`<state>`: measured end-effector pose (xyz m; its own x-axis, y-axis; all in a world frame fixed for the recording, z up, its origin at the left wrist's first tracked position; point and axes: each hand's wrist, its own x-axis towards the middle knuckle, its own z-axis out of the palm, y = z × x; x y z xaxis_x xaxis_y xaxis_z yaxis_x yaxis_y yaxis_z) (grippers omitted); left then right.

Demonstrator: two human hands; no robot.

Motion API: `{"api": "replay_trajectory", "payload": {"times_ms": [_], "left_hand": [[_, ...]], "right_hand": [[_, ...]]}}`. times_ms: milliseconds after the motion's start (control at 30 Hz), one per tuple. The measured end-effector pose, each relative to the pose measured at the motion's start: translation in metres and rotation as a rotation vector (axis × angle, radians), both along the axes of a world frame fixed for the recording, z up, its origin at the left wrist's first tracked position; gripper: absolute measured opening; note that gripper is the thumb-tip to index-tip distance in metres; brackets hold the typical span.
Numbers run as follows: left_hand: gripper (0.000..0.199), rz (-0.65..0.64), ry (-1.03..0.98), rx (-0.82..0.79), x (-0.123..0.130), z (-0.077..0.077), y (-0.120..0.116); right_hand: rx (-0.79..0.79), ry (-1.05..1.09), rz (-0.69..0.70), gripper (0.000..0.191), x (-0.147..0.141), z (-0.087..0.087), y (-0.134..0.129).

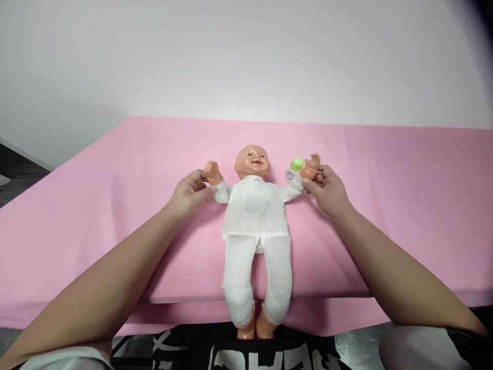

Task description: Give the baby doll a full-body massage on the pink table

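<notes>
A baby doll [256, 221] in a white cloth top and leggings lies on its back on the pink-covered table, face up. Its lower legs hang past the front edge, with the feet close to my black shirt. My left hand [191, 192] pinches the doll's arm at the wrist on the left side. On the right side, my right hand [328, 190] grips the other arm near its wrist, thumb in front. Both doll arms are spread outward and bent up. A bottle with a green cap [297, 164] lies behind the doll's forearm, partly hidden by it.
The pink cloth [416, 205] covers the table and drapes over its front edge. A pale wall [246, 61] rises along the back. A dark object [19, 172] shows at the far left, beyond the table's side.
</notes>
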<state>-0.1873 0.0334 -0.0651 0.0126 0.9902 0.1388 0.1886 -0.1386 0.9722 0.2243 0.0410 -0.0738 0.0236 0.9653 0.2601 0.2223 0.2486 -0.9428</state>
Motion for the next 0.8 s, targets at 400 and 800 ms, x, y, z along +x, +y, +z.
{"api": "replay_trajectory", "payload": {"times_ms": [400,800], "left_hand": [[0.037,0.115,-0.334,-0.196,-0.025,-0.015,0.033],[0.039,-0.144,0.316,0.219,0.036,0.008,-0.032]], "right_hand": [[-0.474,0.414,-0.047,0.035,0.025,-0.008,0.03],[0.022,-0.25,0.314,0.033,-0.036,0.008,-0.038]]}}
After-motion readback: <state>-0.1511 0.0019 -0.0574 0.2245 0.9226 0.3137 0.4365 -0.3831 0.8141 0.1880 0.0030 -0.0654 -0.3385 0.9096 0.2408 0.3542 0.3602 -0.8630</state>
